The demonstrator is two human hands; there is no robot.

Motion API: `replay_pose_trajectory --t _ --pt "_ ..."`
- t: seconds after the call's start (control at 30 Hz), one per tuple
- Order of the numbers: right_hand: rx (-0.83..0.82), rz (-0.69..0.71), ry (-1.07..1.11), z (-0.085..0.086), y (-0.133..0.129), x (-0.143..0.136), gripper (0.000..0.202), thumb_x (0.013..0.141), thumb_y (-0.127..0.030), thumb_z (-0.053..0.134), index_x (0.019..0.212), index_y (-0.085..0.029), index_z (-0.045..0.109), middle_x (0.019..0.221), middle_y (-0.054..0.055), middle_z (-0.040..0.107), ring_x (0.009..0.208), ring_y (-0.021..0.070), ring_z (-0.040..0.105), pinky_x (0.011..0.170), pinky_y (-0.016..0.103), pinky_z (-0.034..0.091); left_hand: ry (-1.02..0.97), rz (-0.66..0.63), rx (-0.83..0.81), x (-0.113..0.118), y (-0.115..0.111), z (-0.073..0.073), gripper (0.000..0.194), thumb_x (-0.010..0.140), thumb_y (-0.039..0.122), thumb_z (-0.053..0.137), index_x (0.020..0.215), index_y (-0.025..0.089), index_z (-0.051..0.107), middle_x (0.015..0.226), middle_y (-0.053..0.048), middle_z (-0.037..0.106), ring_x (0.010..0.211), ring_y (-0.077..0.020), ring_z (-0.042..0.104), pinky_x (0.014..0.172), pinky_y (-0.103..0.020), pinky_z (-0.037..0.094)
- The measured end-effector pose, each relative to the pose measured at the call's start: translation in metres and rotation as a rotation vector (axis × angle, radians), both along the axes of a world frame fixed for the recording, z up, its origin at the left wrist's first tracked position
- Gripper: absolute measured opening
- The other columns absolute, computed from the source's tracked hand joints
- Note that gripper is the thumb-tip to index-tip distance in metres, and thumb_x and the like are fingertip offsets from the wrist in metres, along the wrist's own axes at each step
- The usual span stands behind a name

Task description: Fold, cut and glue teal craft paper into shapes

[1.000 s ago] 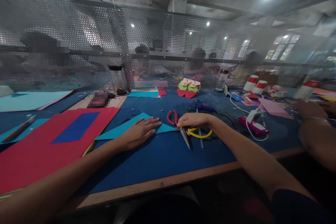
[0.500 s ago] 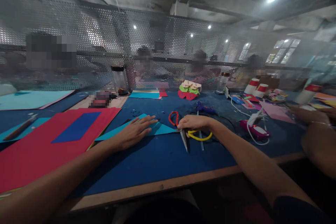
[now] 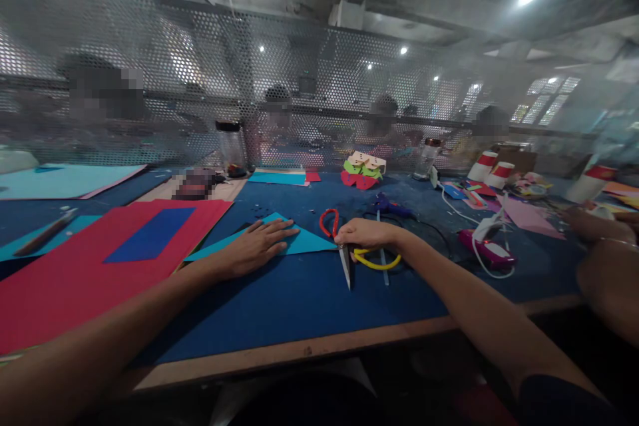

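My left hand (image 3: 259,246) lies flat, fingers outstretched, on a folded turquoise sheet of paper (image 3: 309,241) with a pointed right end. Just right of that point, my right hand (image 3: 367,233) is closed around the middle of a pair of scissors (image 3: 345,269). One red loop shows beyond the fingers and a yellow loop sits to the right under the wrist. A blade points toward the table's front edge; the rest of the scissors is hidden by the hand. A blue glue gun (image 3: 392,205) with a clear glue stick (image 3: 383,266) lies beyond the right hand.
Red sheets (image 3: 64,279) bearing a blue rectangle (image 3: 150,236) lie left, near a knife-like tool (image 3: 44,233). Jars (image 3: 229,150), layered paper shapes (image 3: 362,170) and paper cups (image 3: 482,165) stand behind. A magenta device (image 3: 486,248) with white cable and another person's arm (image 3: 609,266) are right.
My right hand and the scissors have shifted slightly left, toward the turquoise paper's tip. My left hand stays flat on the paper. The view has shifted a little.
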State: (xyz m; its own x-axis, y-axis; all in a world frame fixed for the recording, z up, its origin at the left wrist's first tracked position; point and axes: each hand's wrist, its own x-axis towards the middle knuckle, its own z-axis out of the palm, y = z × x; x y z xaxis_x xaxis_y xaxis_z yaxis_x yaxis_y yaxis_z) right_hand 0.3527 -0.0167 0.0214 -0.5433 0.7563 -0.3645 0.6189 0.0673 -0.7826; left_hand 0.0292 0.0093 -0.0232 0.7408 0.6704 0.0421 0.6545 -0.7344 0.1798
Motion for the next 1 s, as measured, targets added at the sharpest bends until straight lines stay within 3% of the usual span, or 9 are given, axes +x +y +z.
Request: replay_pose_trajectory --t 0.4,0.67,1.0 --pt "-0.009 0.019 0.008 -0.006 0.002 -0.001 0.038 0.095 -0.046 0.057 0.071 -0.018 0.051 0.049 -0.005 0.057 0.038 0.0057 0.038 0.041 0.019 0.025 -0.006 0.004 0.006 0.0 -0.001 -0.001 0.058 0.109 0.058 0.02 0.161 0.037 0.033 0.17 -0.001 0.028 0.157 -0.0291 0.024 0.126 -0.054 0.014" --pt "0.04 0.028 0.031 -0.01 0.004 -0.002 0.043 0.093 -0.052 0.061 0.068 -0.018 0.048 0.051 -0.006 0.052 0.042 0.0077 0.048 0.046 0.02 0.031 -0.022 0.019 0.038 0.0 0.003 -0.007 0.055 0.109 0.057 0.024 0.159 0.037 0.036 0.169 -0.001 0.032 0.156 -0.0295 0.028 0.126 -0.054 0.018" --pt "0.016 0.025 0.056 -0.013 0.006 0.001 0.044 0.09 -0.054 0.062 0.067 -0.019 0.048 0.048 -0.009 0.044 0.039 0.0062 0.039 0.044 0.02 0.027 -0.095 0.013 0.008 -0.012 0.011 -0.005 0.058 0.108 0.059 0.023 0.162 0.037 0.031 0.17 -0.001 0.028 0.155 -0.0285 0.029 0.126 -0.049 0.021"
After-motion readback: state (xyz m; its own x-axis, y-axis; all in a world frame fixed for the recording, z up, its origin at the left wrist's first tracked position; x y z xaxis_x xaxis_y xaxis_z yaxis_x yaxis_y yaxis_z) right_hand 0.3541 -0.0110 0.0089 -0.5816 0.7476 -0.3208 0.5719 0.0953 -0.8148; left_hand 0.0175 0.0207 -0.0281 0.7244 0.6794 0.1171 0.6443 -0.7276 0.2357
